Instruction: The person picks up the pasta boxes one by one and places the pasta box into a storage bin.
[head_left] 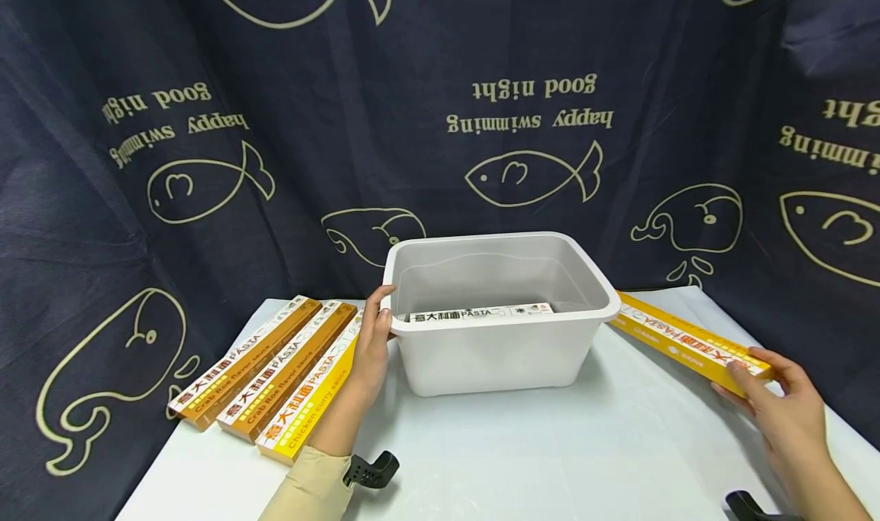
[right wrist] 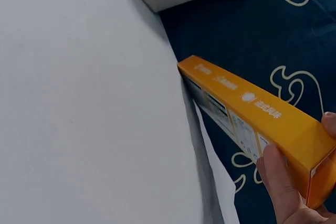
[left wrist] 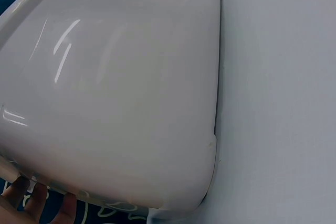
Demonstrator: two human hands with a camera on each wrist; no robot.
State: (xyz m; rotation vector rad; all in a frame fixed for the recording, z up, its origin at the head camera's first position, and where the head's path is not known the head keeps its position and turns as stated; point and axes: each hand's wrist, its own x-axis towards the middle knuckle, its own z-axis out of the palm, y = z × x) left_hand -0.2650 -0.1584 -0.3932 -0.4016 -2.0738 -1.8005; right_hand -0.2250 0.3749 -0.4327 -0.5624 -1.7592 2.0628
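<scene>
A makeshift, curtained-off spot; whether it is in a home, lab or office cannot be told. Behind the tub (head_left: 495, 357) and to both its sides hangs a dark curtain (head_left: 392, 101) printed with fish (head_left: 532, 177) and upside-down words (head_left: 529, 120); beneath the tub is a white-covered table (head_left: 522, 460).

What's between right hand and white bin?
The yellow pasta box, held in the right hand, extends toward the white bin in the head view; the right wrist view shows a gap before the bin.
</scene>
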